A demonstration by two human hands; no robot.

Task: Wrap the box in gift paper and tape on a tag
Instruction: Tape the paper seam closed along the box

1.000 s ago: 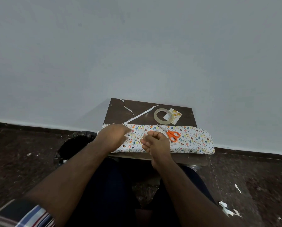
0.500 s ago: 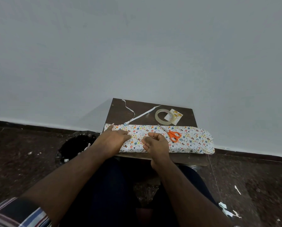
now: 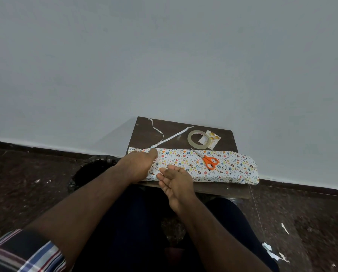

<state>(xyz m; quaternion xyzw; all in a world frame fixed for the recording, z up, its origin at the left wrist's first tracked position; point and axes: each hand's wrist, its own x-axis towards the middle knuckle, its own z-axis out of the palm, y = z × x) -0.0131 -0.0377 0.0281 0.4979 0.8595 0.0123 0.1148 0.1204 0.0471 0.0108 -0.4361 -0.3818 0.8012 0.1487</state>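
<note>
A long flat bundle of patterned gift paper (image 3: 229, 167) lies across the small dark table (image 3: 144, 132). My left hand (image 3: 138, 163) rests palm down on its left end, fingers pressing the paper. My right hand (image 3: 176, 179) hovers at the paper's near edge, palm turned up, fingers apart, holding nothing. Orange scissors (image 3: 209, 160) lie on the paper. Behind it sit a roll of clear tape (image 3: 191, 143) and a white tag with gold dots (image 3: 213, 139). The box is hidden.
White paper strips (image 3: 172, 138) lie on the table's back left. A black bin bag (image 3: 91, 167) sits on the floor to the left. Paper scraps (image 3: 270, 250) litter the dark floor at right. A grey wall stands behind the table.
My right hand has lifted off the paper and turned palm up at the near edge. My left hand has stayed pressing on the left end.
</note>
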